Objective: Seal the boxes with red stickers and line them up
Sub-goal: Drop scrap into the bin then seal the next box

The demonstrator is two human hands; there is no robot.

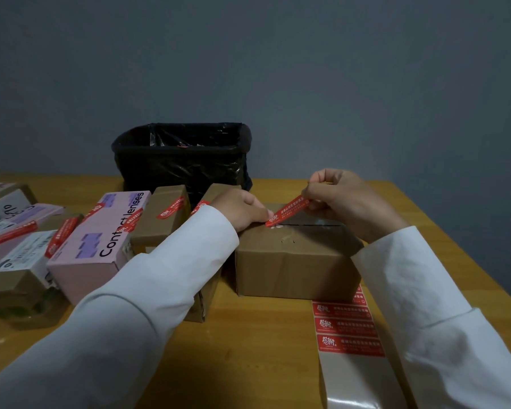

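Nearest, at the right: sticker sheet (348,329) flat on the bench (263,349), three red labels left on it, its far end tucked against the brown box (295,261), its near end running between the sleeves. Beyond that, the brown box at centre, top flaps meeting in a dark slit. On its top, left hand (242,211) with fingers curled, one fingertip pressing the near end of a red sticker (288,212) onto the cardboard. Right hand (342,199) pinching the far end of that same sticker, lifted and slanting up to the right, not yet laid across the slit. Thin and limp, that sticker; probably light, prone to curl and cling to skin, so best held by the very tip and smoothed down from the stuck end. Box likely light and slightly dented, liable to slide unless held. At left, sealed boxes in a row, a pink box (101,240) among them, crowding the left side. Open bench right of the brown box, its edge close. Farthest, a black bin (180,160) just behind the boxes.
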